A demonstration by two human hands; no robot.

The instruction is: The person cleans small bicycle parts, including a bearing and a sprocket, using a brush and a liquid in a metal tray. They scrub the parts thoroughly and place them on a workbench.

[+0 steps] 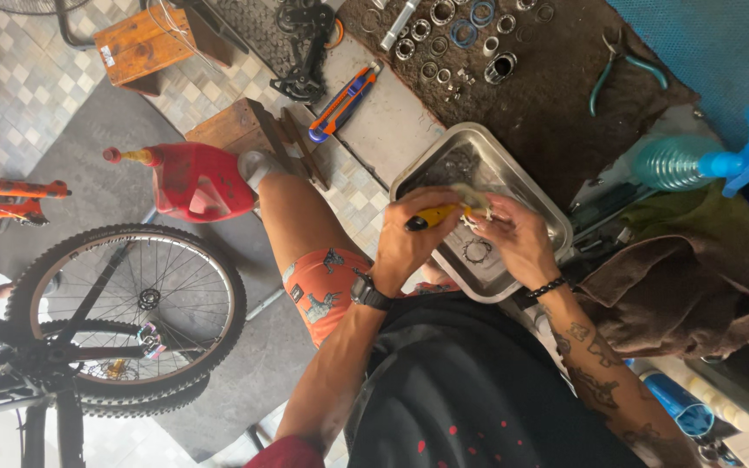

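Note:
My left hand (407,245), with a black watch on its wrist, grips a yellow-handled tool with a black end (433,217), probably a brush. Its working end meets a small pale, sudsy part (477,201) pinched in my right hand (519,241), which wears a dark bead bracelet. Both hands hover over a shallow metal tray (478,139). A small dark toothed ring (477,251) lies in the tray under my hands, and dark greasy parts lie at its far end.
A dark mat (556,95) behind the tray carries several rings and bearings (444,35) and teal-handled pliers (621,69). An orange-blue utility knife (344,102), a red spouted bottle (188,180), wooden stools (145,43), a bicycle wheel (127,316), a blue spray bottle (704,160) and a brown rag (678,290) surround me.

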